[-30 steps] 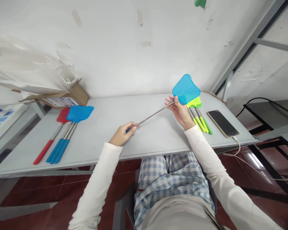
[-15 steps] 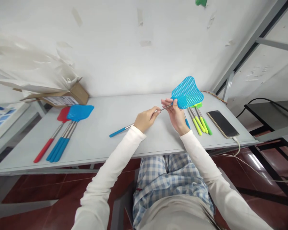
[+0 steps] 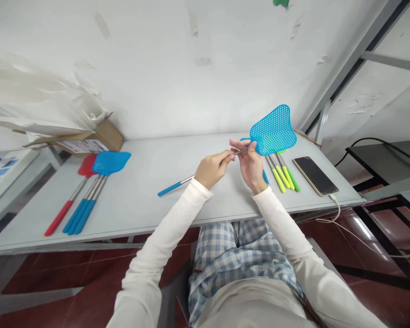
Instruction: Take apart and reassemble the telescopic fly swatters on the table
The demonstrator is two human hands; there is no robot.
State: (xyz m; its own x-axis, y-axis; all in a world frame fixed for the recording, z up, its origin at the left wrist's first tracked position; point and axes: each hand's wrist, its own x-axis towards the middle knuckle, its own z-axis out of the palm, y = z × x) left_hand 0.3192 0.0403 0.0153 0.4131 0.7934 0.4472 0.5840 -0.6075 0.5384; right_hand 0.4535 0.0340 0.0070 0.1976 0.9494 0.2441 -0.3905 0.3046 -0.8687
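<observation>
A blue fly swatter (image 3: 274,130) with a thin metal shaft is held slantwise above the table, its mesh head up and to the right. Closed round the shaft is my left hand (image 3: 211,169), and the blue grip extends out past it to the left. My right hand (image 3: 252,167) pinches the shaft just below the head with thumb and fingers, other fingers stretched. Behind the right hand lies another blue swatter, mostly hidden; its blue grip (image 3: 265,176) shows. Yellow-gripped swatters (image 3: 279,178) and a green-gripped one (image 3: 294,180) lie just right of it.
On the table's left lie a red swatter (image 3: 58,218) and several blue swatters (image 3: 81,216). A cardboard box (image 3: 110,135) stands behind them. A phone (image 3: 315,176) with a white cable lies at the right. The white wall rises behind the grey table (image 3: 140,196).
The held swatter's head has turned and shifted right, uncovering part of the blue swatter behind. My left hand has slid slightly right, closer to my right hand.
</observation>
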